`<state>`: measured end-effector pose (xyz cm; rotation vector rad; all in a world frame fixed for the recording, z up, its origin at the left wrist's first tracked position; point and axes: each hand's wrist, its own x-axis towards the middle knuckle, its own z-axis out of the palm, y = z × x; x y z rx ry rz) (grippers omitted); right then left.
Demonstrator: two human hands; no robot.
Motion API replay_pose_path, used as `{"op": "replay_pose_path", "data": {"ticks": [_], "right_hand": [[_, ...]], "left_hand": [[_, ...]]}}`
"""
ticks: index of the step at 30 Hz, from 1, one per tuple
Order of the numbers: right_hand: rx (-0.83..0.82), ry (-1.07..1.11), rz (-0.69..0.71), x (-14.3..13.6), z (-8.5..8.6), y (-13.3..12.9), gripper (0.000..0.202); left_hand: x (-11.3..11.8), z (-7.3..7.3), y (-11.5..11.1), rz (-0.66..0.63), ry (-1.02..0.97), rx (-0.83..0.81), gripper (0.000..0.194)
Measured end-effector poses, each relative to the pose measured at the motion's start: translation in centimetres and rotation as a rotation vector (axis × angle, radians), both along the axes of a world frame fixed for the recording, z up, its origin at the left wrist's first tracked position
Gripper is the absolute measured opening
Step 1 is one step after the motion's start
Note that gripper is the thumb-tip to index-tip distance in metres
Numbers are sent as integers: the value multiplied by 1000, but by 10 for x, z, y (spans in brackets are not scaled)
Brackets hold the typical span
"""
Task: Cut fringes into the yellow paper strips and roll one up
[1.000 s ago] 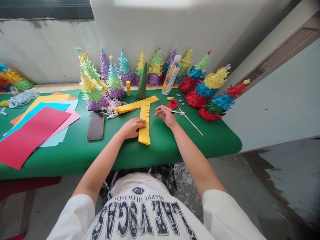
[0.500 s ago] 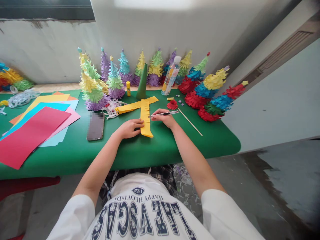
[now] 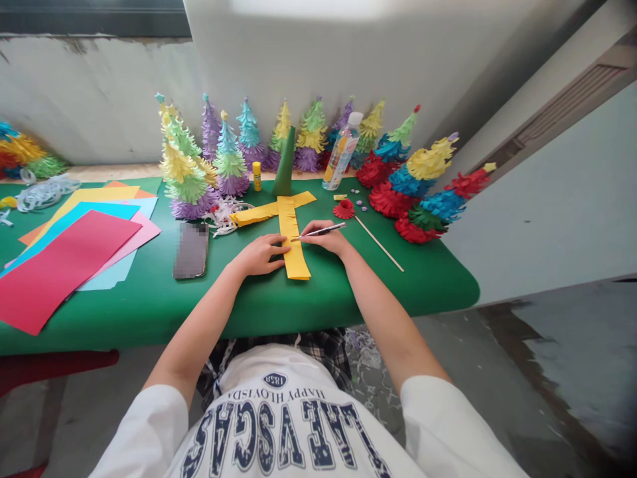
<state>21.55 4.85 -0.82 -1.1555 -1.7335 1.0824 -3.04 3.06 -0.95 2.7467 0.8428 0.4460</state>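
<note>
Yellow strip [image 3: 297, 265] sits mid-counter, flat on the green-covered counter [image 3: 398, 285]. Near end stops short of the counter's front edge; rounded front-right corner is well off to the right. Far end lies over a second yellow strip [image 3: 256, 214], just in front of the green cone [image 3: 284, 166].

Handling, my read: very light, thin, bendy. Looks like paper, doubled at the near end. Should slide easily on a smooth cover, so it needs pressing down more than gripping. Slit part along the right edge is the fragile bit: would tear or curl if pulled. Best hold is the plain left edge, or the uncut near end; stay off the slits.

Axis: long side runs front to back, roughly square to the counter's front edge, near end swung slightly right. Slits run crosswise from the right edge, in the far half. Second strip runs crosswise, its right end angled toward the back edge.

Left hand [image 3: 260, 255]: fingers a bit spread, tips resting on the strip's left side, thumb apart, not pinching. Right hand [image 3: 326, 239]: fingers closed pen-style around the craft knife [image 3: 328, 230], tip at the strip, handle pointing right. Can't tell blade depth.
</note>
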Motion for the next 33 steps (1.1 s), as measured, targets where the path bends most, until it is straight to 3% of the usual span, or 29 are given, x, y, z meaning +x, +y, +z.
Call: {"op": "replay_pose_path", "data": {"ticks": [14, 33], "right_hand": [[-6, -2, 16, 1, -4, 3, 24], [23, -27, 108, 7, -6, 10, 22]], "left_hand": [[1, 2, -1, 2, 16, -45, 42], [6, 13, -2, 24, 81, 44, 38]]}}
